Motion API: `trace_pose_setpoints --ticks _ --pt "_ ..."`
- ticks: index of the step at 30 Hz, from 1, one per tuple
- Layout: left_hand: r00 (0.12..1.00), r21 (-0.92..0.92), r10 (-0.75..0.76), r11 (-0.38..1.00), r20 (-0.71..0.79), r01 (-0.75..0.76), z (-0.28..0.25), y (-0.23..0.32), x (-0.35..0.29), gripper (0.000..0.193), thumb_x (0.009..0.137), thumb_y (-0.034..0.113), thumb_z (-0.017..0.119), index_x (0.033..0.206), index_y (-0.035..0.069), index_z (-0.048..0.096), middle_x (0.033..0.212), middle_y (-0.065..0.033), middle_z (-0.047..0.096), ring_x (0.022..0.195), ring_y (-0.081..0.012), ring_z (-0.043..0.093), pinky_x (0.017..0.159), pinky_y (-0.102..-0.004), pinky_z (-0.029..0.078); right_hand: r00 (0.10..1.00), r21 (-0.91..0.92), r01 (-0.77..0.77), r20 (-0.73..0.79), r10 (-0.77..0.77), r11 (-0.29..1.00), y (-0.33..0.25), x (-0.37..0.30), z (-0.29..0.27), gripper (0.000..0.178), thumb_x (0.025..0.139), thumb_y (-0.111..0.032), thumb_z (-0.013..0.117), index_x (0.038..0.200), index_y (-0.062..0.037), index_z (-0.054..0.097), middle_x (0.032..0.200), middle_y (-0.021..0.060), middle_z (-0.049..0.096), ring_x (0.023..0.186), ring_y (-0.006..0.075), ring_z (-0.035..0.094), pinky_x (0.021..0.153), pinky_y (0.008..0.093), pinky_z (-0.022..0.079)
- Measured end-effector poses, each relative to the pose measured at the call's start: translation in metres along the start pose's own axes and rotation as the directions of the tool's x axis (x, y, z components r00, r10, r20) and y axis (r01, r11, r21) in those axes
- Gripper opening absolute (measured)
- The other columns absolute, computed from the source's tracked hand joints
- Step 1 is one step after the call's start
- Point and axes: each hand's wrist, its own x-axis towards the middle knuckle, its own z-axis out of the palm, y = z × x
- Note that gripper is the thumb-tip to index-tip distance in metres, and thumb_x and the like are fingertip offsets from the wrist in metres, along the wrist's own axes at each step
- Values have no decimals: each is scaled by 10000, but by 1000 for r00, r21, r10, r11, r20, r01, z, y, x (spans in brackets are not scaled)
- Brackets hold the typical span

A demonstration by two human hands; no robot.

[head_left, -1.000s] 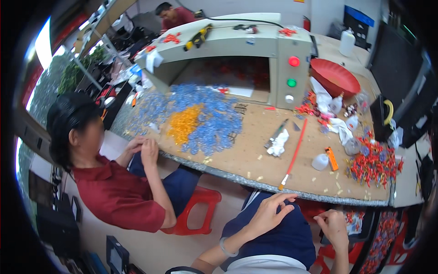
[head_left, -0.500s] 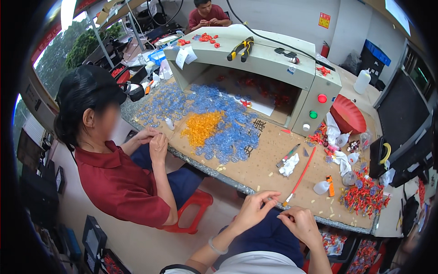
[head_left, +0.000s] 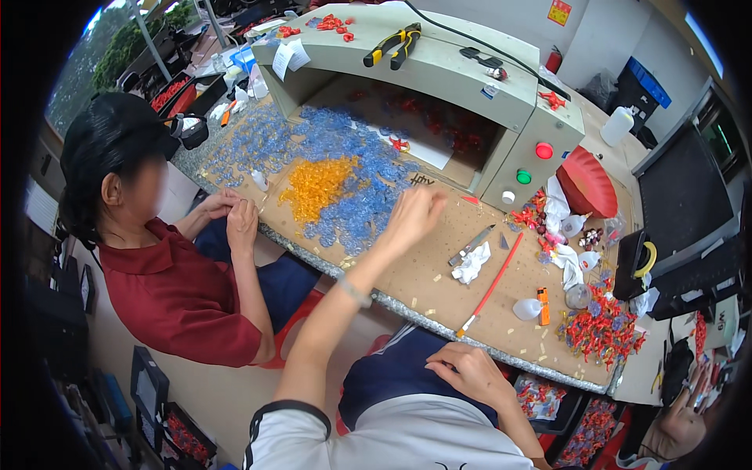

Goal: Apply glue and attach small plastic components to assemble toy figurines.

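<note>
My left hand (head_left: 413, 213) is stretched out over the table, above the right edge of a spread of clear blue plastic pieces (head_left: 345, 227). Its fingers are curled together, and what they hold, if anything, I cannot make out. A heap of small orange plastic pieces (head_left: 317, 188) lies among the blue ones. Close to my lap, below the table's front edge, is my right hand (head_left: 472, 372). Its fingers are bent and drawn together; anything between them is too small to name.
A grey machine (head_left: 415, 82) with an open front stands behind the pieces, pliers (head_left: 393, 47) on top. Rightward lie a crumpled tissue (head_left: 471, 265), a brush (head_left: 492, 283), a small bottle (head_left: 526, 309) and red pieces (head_left: 599, 325). At left a co-worker (head_left: 176, 290) sits, hands together.
My left hand has moved forward and left, from near the table edge to above the blue pieces. My right hand has shifted slightly left, nearer my lap. The view has shifted.
</note>
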Motion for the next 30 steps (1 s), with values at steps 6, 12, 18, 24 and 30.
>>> trace_pose_setpoints --ticks 6,12,18,24,30 --pt "982 370 -164 910 -88 185 38 -88 127 173 786 42 584 916 -3 689 976 -255 643 930 -402 622 803 -440 523 998 -17 -34 -54 33 999 -4 1 -8 138 840 -129 661 903 -9 691 853 137 671 742 293 645 667 359 524" --pt "975 594 -157 774 -154 219 68 -143 198 376 818 136 583 1193 105 569 1331 -167 415 1206 -360 459 945 -437 464 988 44 -142 -61 144 989 5 -14 -5 131 854 -110 642 925 -13 694 894 129 687 813 289 664 726 347 523" --pt "988 692 -114 704 -109 158 77 -169 217 469 801 125 616 1257 104 509 1280 -175 449 1185 -352 486 915 -431 498 971 47 -193 -135 198 980 6 -14 -12 143 854 -152 650 895 -21 692 860 131 673 762 304 651 683 373 520" --pt "990 601 -93 787 -107 139 67 -147 209 464 768 156 646 1213 69 545 1254 -200 489 1090 -364 564 879 -433 520 980 26 -193 -42 194 981 15 -7 -9 149 866 -121 637 946 -11 698 876 134 687 756 266 662 667 339 527" --pt "955 447 -289 865 71 228 34 -138 217 465 777 192 648 1215 67 553 1342 -212 453 1084 -376 578 917 -442 504 995 13 -100 -13 100 995 11 -7 -2 154 867 -124 634 949 -10 696 884 131 689 760 266 661 668 336 532"
